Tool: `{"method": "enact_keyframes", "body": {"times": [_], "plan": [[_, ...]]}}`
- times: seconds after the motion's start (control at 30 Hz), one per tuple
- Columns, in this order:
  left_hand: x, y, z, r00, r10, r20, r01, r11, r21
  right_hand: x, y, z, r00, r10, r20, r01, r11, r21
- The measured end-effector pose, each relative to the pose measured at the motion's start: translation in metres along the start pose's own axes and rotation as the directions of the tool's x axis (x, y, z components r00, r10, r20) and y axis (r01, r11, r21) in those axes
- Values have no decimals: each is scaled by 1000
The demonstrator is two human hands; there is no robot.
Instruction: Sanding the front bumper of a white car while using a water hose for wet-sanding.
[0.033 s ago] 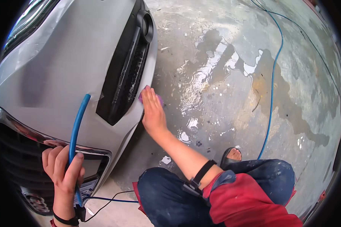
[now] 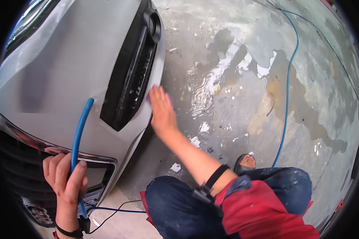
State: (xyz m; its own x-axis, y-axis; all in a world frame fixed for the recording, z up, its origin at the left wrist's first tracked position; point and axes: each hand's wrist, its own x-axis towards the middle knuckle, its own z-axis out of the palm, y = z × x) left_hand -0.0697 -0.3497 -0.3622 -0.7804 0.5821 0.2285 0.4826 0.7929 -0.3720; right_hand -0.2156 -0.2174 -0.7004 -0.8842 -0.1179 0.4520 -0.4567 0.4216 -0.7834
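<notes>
A blue hose (image 2: 80, 129) rises out of my left hand (image 2: 66, 175), whose fingers and thumb are wrapped round it in front of the car's grille. The hose's free end points up, over the silver-grey bumper (image 2: 77, 71). At the bumper's lower edge, beside the black vent (image 2: 127, 79), my right hand (image 2: 162, 113) lies with its fingers stretched over a small purple pad (image 2: 148, 98). Most of the pad is hidden under the fingers, and the hand is slightly blurred.
Water lies in puddles on the grey concrete floor (image 2: 243, 115). A long blue hose (image 2: 286, 107) runs across it on the right. The dark grille (image 2: 18, 159) and chrome trim are at lower left. My bent knees (image 2: 179, 203) and a sandalled foot (image 2: 247, 161) are close below.
My right hand has slid slightly forward along the bumper edge with the purple pad. The ripples in the puddle have changed. My left hand and the hose stay almost in place.
</notes>
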Motion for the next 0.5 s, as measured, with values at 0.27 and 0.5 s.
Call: {"method": "enact_keyframes", "body": {"times": [0.27, 0.5], "plan": [[16, -1, 8, 999, 0, -37, -1, 999, -41, 28, 13, -1, 1000, 27, 4, -26, 998, -61], [22, -8, 9, 997, -38, -65, 32, 996, -81, 41, 31, -20, 998, -69, -16, 68, 997, -49]]}}
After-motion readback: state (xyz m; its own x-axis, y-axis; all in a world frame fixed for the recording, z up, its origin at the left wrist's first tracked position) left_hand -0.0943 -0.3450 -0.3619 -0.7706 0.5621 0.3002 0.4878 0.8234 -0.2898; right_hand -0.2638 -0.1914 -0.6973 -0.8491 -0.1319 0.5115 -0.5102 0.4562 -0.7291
